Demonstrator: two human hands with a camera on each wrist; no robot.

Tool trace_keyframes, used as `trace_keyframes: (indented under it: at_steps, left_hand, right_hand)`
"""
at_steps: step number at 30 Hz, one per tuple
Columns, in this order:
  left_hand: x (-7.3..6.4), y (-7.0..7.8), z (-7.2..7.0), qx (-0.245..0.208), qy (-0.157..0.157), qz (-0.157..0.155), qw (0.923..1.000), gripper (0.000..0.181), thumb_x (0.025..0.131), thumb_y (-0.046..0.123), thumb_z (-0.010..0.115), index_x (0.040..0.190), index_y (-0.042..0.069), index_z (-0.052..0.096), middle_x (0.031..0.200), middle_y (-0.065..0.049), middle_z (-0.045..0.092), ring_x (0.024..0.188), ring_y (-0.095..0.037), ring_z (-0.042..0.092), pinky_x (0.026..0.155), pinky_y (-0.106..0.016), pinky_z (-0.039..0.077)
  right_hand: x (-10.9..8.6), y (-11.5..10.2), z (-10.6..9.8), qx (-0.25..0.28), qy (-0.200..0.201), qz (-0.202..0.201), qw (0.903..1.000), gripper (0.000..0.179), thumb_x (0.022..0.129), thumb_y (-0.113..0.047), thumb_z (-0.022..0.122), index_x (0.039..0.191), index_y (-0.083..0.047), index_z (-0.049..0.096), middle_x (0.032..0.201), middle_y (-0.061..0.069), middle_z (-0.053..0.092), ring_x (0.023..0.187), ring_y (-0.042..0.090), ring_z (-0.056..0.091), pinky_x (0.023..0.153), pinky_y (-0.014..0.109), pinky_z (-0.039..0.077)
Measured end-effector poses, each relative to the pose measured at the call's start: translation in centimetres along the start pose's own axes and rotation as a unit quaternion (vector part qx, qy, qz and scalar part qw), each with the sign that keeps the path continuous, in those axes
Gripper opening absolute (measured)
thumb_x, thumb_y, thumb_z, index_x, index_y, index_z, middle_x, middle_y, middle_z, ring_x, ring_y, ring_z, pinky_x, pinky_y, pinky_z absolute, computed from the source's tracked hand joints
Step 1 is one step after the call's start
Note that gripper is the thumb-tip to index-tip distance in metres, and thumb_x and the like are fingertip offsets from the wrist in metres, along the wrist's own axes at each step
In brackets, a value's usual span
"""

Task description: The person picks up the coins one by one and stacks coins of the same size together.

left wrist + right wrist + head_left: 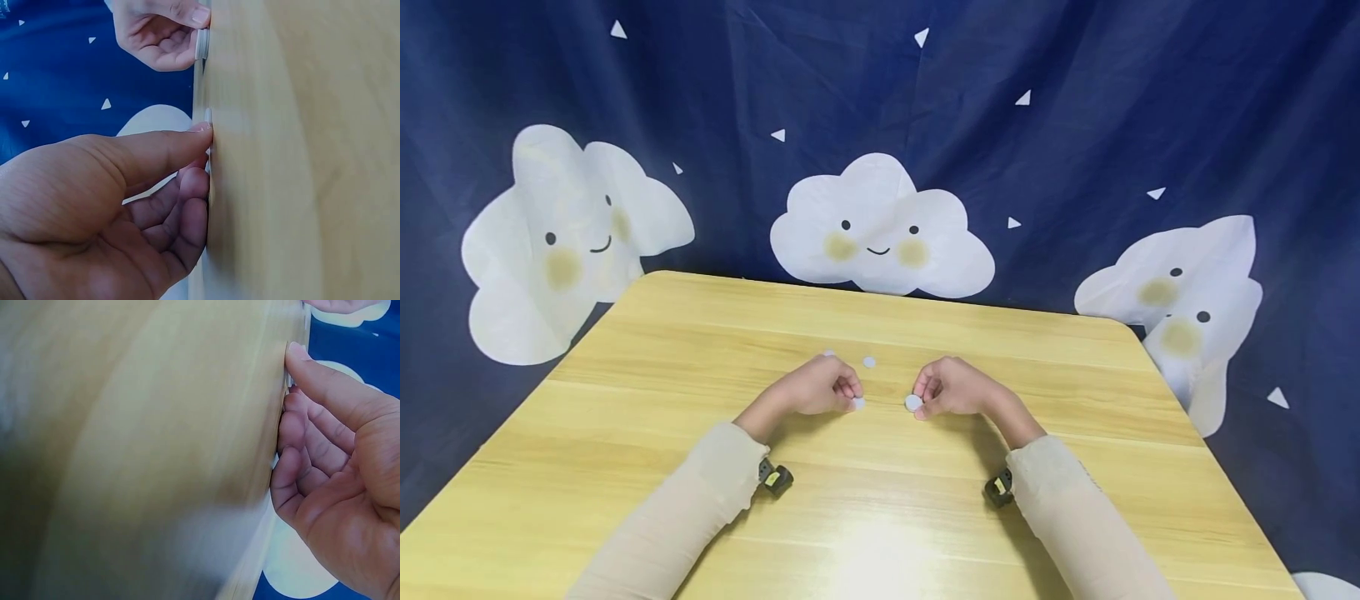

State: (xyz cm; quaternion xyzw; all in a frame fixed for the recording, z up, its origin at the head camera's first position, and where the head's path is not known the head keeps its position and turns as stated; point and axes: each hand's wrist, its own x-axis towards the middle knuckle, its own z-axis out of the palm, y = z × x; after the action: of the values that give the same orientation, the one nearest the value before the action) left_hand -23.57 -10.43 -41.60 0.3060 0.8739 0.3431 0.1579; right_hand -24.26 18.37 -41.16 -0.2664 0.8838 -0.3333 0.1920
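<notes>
My left hand (pixel 817 387) rests low on the table, thumb and curled fingers at a small round white disc (pixel 858 403). The disc's thin edge shows beside the thumb tip in the left wrist view. Across from it, my right hand (pixel 957 387) pinches a short stack of similar discs (pixel 913 403) at the tabletop. That stack's layered edges (pixel 202 44) appear between thumb and fingers in the left wrist view; the thumb mostly covers it in the right wrist view. Another white disc (pixel 869 362) lies farther back, and one more (pixel 829 352) is partly hidden behind the left hand.
The wooden table (pixel 880 475) has rounded far corners. Behind it hangs a dark blue curtain (pixel 722 75) with smiling clouds and white triangles. Black wrist cameras sit at the left cuff (pixel 775 479) and right cuff (pixel 999 488).
</notes>
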Motion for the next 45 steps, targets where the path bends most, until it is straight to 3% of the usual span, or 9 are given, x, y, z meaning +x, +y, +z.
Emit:
trace_keyframes:
  at_steps: [13,20,26,35,45]
  left_hand:
    - [-0.2,-0.1,0.1,-0.007,0.001,-0.003,1.0,0.01,0.088,0.001,0.077,0.096,0.004,0.072,0.086,0.001,0.068,0.082,-0.011,0.062,0.079,-0.024,0.054]
    - [-0.2,-0.4,0.2,-0.007,0.003,-0.005,1.0,0.01,0.088,0.0,0.077,0.096,0.004,0.073,0.086,0.001,0.068,0.081,-0.011,0.062,0.079,-0.025,0.054]
    - [-0.3,-0.1,0.1,-0.005,0.003,-0.011,0.9999,0.01,0.088,0.001,0.077,0.096,0.005,0.073,0.086,0.002,0.068,0.081,-0.011,0.061,0.078,-0.025,0.054]
    - [0.1,-0.1,0.4,-0.001,0.007,-0.022,0.9997,0.011,0.087,0.001,0.078,0.095,0.006,0.073,0.085,0.003,0.067,0.082,-0.012,0.062,0.079,-0.025,0.054]
    - [0.2,0.2,0.2,0.0,0.007,-0.031,0.9995,0.011,0.087,0.0,0.077,0.094,0.006,0.073,0.085,0.002,0.067,0.081,-0.012,0.062,0.079,-0.025,0.054]
  right_hand:
    - [0.0,-0.1,-0.2,-0.001,-0.016,0.002,0.9999,0.025,0.079,-0.012,0.089,0.094,-0.005,0.07,0.08,-0.001,0.067,0.076,0.011,0.062,0.075,0.027,0.053]
    - [-0.1,-0.7,-1.3,0.029,-0.041,0.011,0.9987,0.035,0.079,-0.011,0.089,0.104,0.002,0.069,0.087,0.006,0.07,0.082,0.016,0.064,0.076,0.029,0.054]
    - [0.2,-1.2,-2.0,0.037,-0.027,0.012,0.9989,0.032,0.083,-0.005,0.084,0.109,0.004,0.069,0.091,0.008,0.071,0.086,0.018,0.067,0.083,0.033,0.055]
    - [2.6,-1.4,-2.1,-0.019,0.028,-0.003,0.9994,0.022,0.091,-0.01,0.078,0.108,0.001,0.071,0.093,0.003,0.074,0.089,0.016,0.068,0.087,0.036,0.055]
    - [6.0,-2.0,-1.5,-0.05,0.049,0.009,0.9975,0.017,0.093,-0.012,0.076,0.107,-0.002,0.074,0.097,0.004,0.076,0.092,0.016,0.07,0.086,0.034,0.056]
